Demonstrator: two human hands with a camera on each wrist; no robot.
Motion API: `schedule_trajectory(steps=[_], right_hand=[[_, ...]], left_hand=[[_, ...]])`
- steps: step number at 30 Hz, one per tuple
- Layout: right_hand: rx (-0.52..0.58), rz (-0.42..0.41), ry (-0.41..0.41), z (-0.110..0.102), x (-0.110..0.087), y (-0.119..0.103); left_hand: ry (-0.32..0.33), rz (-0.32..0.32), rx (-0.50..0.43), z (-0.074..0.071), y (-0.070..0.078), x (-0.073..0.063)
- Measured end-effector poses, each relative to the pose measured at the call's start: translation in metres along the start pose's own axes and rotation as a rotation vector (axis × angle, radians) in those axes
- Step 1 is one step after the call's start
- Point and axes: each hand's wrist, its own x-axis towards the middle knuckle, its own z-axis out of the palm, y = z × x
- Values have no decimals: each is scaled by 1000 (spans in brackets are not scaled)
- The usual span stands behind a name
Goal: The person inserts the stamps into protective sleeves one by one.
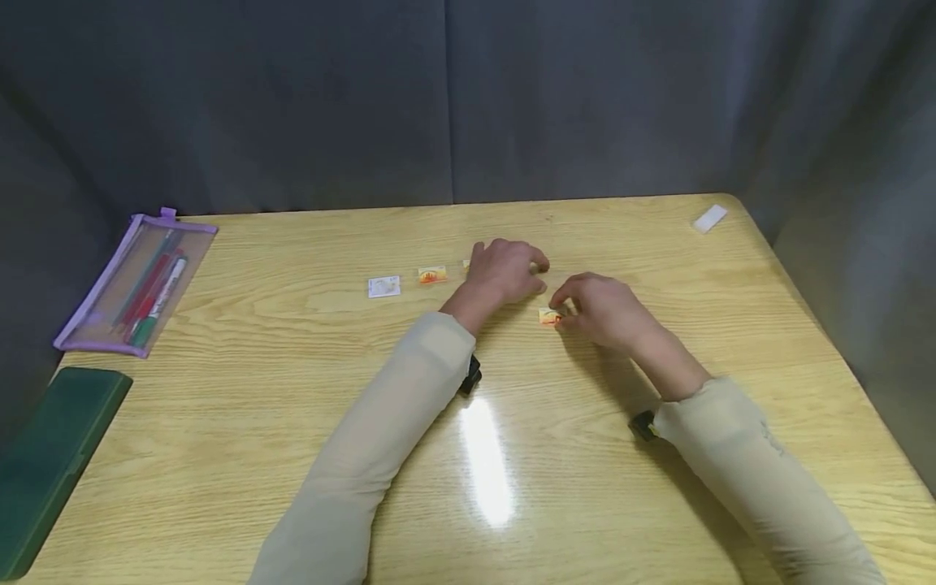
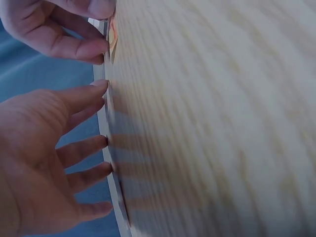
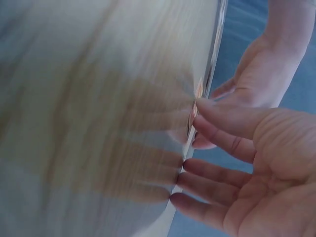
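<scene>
My right hand [image 1: 603,313] pinches a small yellow-and-orange postage stamp [image 1: 548,316] between thumb and index finger, low at the tabletop. In the right wrist view the stamp [image 3: 198,91] shows tilted by the thumb tip, with the other fingers extended to the wood. My left hand [image 1: 504,268] is just left of it and farther back, fingers spread, fingertips right at the table surface. Beside the left wrist lies another yellow stamp [image 1: 466,264], mostly covered by that hand. Farther left are an orange-and-yellow stamp [image 1: 432,275] and a pale white-grey stamp [image 1: 383,286].
On the wooden table [image 1: 292,390], a purple-edged mesh pouch [image 1: 102,313] holding several pens lies at the left. Nearer sits a dark green case [image 1: 62,455]. A small white block [image 1: 710,218] rests at the far right corner. Dark curtains [image 1: 329,106] surround the back and sides.
</scene>
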Motion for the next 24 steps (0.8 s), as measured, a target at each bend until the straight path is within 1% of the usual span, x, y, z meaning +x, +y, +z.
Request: schedule_trajectory(steps=[4,9,12,14,16,18,19,22,24], right_hand=[[-22,-1,11,-1,1,-3],[-29,-13,14,2,0,-2],[-36,-20,0,1,0,2],[-11,3,-13,-2,-1,6],[45,35,-14,-8,-2,10],[137,75,-2,-14,-2,14],[182,91,10,-18,-1,15],[325,116,45,-27,4,16],[434,128,66,-31,10,14]], left_hand=[[15,3,12,-1,1,-1],[27,-15,30,-1,1,-2],[42,-22,65,-1,2,-2],[52,-28,78,-4,2,-3],[67,-35,70,-9,1,-6],[94,-46,13,-17,-1,-9],[111,-53,-33,-21,-4,-11],[153,-63,-214,-32,-13,-19],[167,-64,-357,-36,-22,-24]])
